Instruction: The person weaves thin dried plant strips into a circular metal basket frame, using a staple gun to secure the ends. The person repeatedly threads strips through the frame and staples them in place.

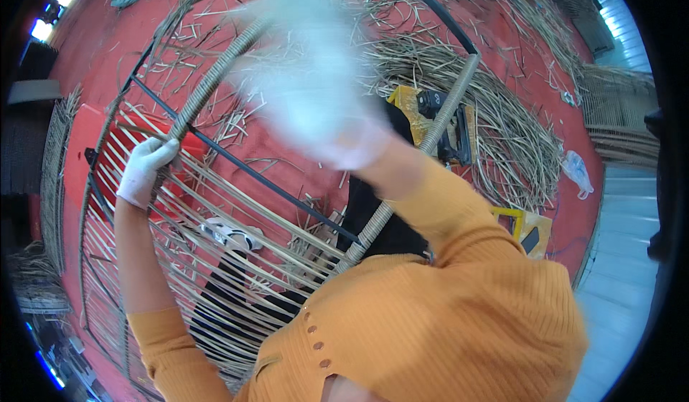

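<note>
Left-hand grip: closed, thumb and fingers of the white-gloved left hand [146, 169] around a beige, strip-wound tubular rail [215, 78], near where it meets a dark, slender metal crossbar [276, 185].
Right-hand grip: white-gloved right hand [308, 79] raised in front of the same rail's upper stretch, heavily blurred; cannot tell whether it holds anything.
Frame position: wound rail slants across the upper middle; a second beige strip-wound rail [448, 108] stands farther right, the crossbar reaching its lower part.
Strands: pale, slender, parallel strands [237, 194] run below the crossbar, above the person's dark-trousered legs.
Behind strands: white shoe [237, 235]; bright red plastic object [85, 144] farther left.
Floor: red surface [574, 133] with a heap of loose greenish-tan strips [517, 136] and a clear plastic bag [576, 174] just beside it.
</note>
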